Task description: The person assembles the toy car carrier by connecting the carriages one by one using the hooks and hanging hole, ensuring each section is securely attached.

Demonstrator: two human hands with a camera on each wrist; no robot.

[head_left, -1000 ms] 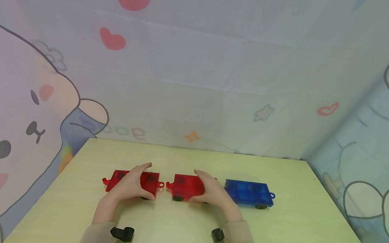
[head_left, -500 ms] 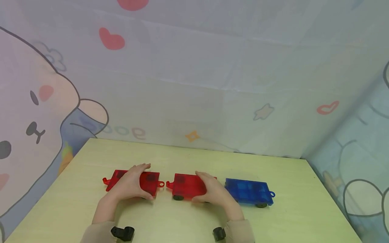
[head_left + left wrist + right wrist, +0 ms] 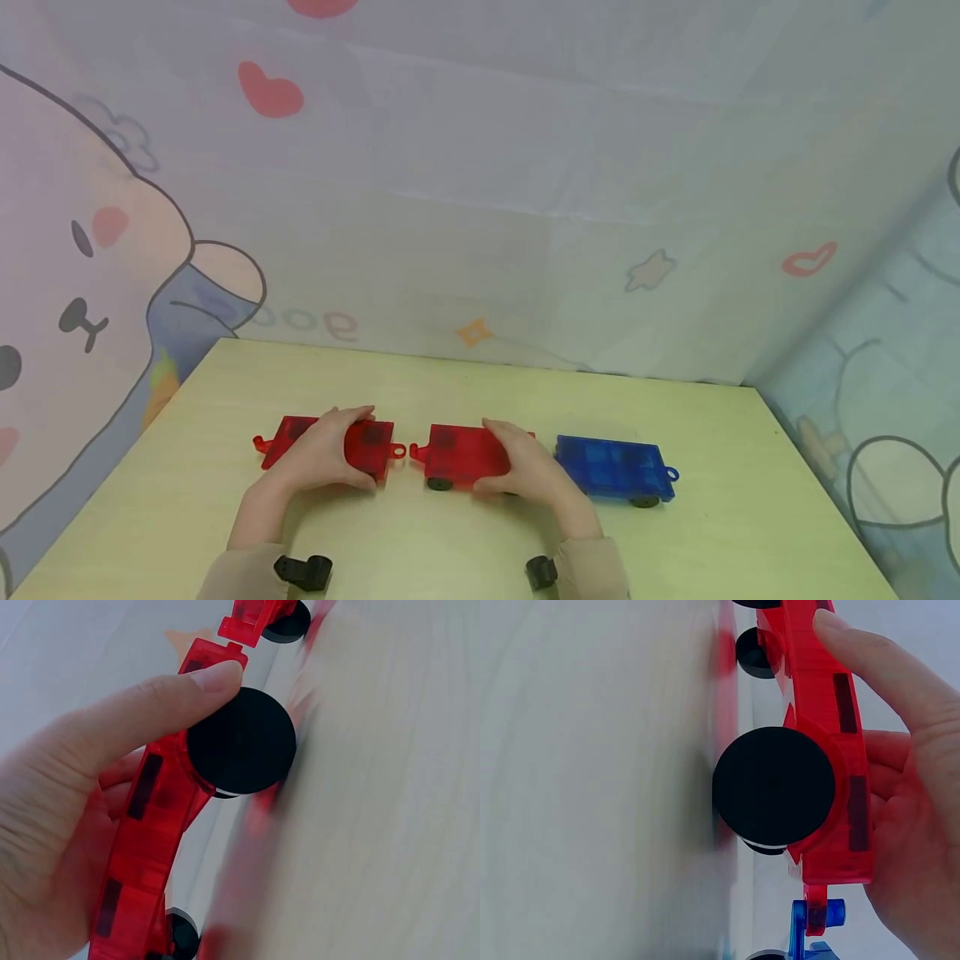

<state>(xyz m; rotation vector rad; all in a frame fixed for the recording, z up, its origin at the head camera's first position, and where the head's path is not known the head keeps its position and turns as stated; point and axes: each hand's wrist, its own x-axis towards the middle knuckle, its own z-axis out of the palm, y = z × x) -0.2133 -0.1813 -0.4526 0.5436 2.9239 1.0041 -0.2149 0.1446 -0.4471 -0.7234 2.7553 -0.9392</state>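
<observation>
On the left, my left hand (image 3: pixel 324 454) grips a translucent red wheeled car (image 3: pixel 367 446) across its width, thumb on the near side. My right hand (image 3: pixel 528 471) holds a second red car (image 3: pixel 457 454) the same way. A ring on the left car's right end faces the hook on the second car's left end, close together. In the right wrist view, the red car's end piece (image 3: pixel 815 919) meets a blue coupling (image 3: pixel 798 930). To the right stands the blue car (image 3: pixel 611 468), a ring on its far end. The left wrist view shows a black wheel (image 3: pixel 241 741) beneath the thumb.
The pale wooden table (image 3: pixel 450 550) carries the row of three cars. Behind it hangs a cloth (image 3: pixel 525 167) printed with hearts, stars and a cartoon animal, which continues along the left and right sides. Black wrist mounts show near both sleeves.
The head view has shifted slightly. Both hands keep their grips on the red cars, with only a slight shift of the right hand, and the cars show no clear movement.
</observation>
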